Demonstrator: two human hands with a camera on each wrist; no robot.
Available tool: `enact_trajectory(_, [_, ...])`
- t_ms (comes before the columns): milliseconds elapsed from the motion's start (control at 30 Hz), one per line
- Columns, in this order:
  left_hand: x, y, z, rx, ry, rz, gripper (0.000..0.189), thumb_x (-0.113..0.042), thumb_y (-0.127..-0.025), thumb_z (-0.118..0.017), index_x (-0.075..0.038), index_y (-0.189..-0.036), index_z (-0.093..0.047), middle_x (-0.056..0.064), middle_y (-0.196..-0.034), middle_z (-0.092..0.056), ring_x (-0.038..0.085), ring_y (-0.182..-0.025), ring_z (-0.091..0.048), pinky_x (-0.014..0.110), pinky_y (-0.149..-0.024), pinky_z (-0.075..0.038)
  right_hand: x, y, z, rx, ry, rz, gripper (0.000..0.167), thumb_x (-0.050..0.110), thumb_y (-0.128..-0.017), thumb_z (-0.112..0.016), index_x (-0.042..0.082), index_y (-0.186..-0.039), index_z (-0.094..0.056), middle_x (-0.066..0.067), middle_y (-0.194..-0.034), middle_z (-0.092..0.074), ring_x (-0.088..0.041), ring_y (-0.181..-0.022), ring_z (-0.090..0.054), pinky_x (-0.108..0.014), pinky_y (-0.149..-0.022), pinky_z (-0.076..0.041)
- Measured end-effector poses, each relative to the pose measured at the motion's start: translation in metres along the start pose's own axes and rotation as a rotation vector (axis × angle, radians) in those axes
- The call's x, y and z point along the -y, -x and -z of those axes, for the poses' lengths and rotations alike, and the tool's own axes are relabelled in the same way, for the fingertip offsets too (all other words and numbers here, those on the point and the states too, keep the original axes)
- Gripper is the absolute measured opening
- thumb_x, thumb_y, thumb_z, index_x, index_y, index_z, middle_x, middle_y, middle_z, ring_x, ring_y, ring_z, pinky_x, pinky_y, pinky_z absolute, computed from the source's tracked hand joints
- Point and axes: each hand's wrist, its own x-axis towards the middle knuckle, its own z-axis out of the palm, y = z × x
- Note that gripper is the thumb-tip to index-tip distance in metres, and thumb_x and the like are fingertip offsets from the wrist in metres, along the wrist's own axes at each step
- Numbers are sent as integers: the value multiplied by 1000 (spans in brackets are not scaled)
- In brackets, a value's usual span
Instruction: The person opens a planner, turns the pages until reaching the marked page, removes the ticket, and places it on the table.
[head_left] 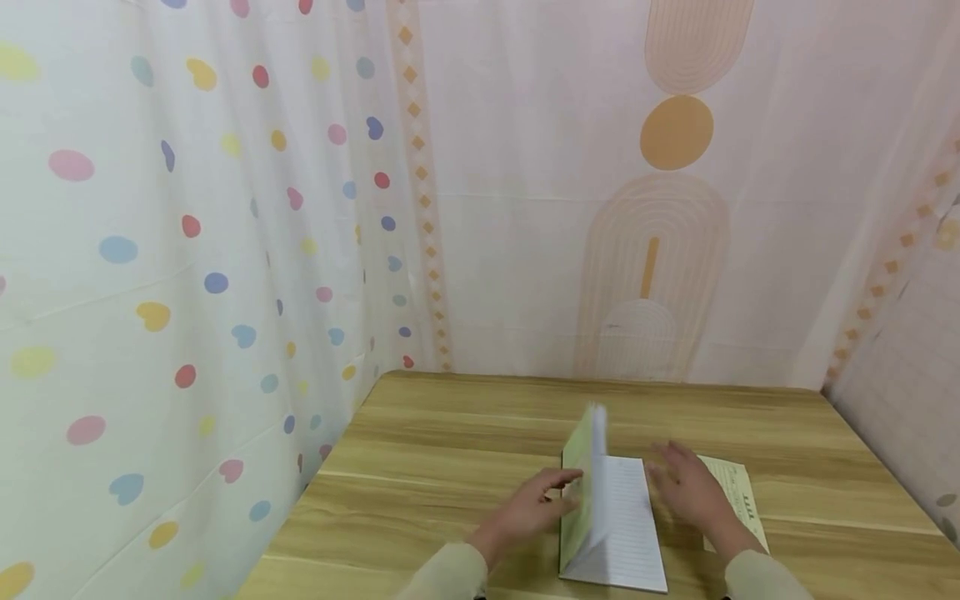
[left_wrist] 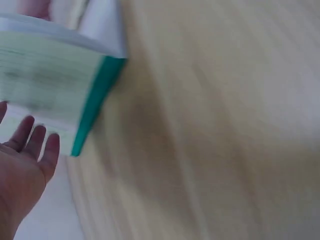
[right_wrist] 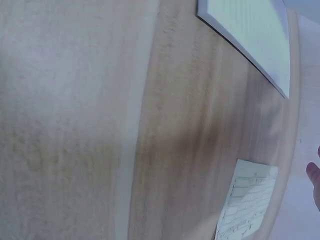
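Observation:
A notebook [head_left: 633, 529] lies on the table with its lined white pages showing. Its pale green front leaf and a block of pages [head_left: 587, 479] stand upright, blurred along the top. In the left wrist view a green spine strip [left_wrist: 100, 100] runs down its edge. Beside the upright part is my left hand [head_left: 528, 508], palm towards the pale green side, fingers spread; whether they touch it I cannot tell. My right hand [head_left: 692, 487] hovers to the right of the lined pages, holding nothing. Partly behind that hand lies a pale yellow-green printed sheet [head_left: 735, 492].
Everything rests on a wood-grain table [head_left: 420, 467]. A dotted curtain [head_left: 225, 292] hangs along the left, and a patterned cloth [head_left: 517, 250] hangs behind the far edge. Another light cloth [head_left: 907, 375] borders the right side.

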Motion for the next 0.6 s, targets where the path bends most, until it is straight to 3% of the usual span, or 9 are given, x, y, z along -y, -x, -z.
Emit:
enact_trajectory(167, [9, 3, -12, 114, -446, 31, 51, -43, -96, -64, -21, -141, -56, 11, -147, -44, 31, -136, -39, 50, -107, -39, -2, 0, 1, 0, -25, -18, 59, 36, -109, -32, -9, -146, -40, -39, -150, -27, -60, -135, -25, -72, -104, -26])
enact_trajectory(267, [13, 5, -16, 134, -644, 50, 53, -49, -92, -67, -27, -140, -58, 9, -149, -43, 29, -140, -35, 50, -110, -34, -6, 3, -6, 36, -19, -22, 60, 38, -108, -37, -9, -146, -40, -39, -150, -25, -61, -135, -25, -72, -103, -27])
enact_trajectory(333, [14, 7, -17, 141, -685, 63, 54, -50, -91, -68, -28, -139, -58, 8, -150, -42, 28, -141, -34, 50, -111, -33, -9, 5, -13, 59, 29, 7, 57, 35, -105, -48, -8, -143, -45, -39, -148, -30, -60, -134, -28, -72, -103, -28])
enact_trajectory(433, [17, 8, -17, 138, -673, 80, 55, -50, -90, -68, -27, -140, -58, 6, -151, -42, 26, -142, -33, 49, -112, -33, -13, 8, -25, 71, 121, 58, 48, 25, -97, -63, -5, -134, -57, -39, -142, -40, -57, -132, -34, -69, -103, -31])
enact_trajectory(600, [24, 11, -8, 111, -614, 74, 56, -49, -94, -63, -21, -142, -55, 12, -152, -40, 32, -143, -31, 54, -113, -28, -11, 11, -31, 76, 174, 66, 39, 19, -93, -67, -2, -126, -65, -39, -139, -43, -56, -132, -36, -66, -104, -31])
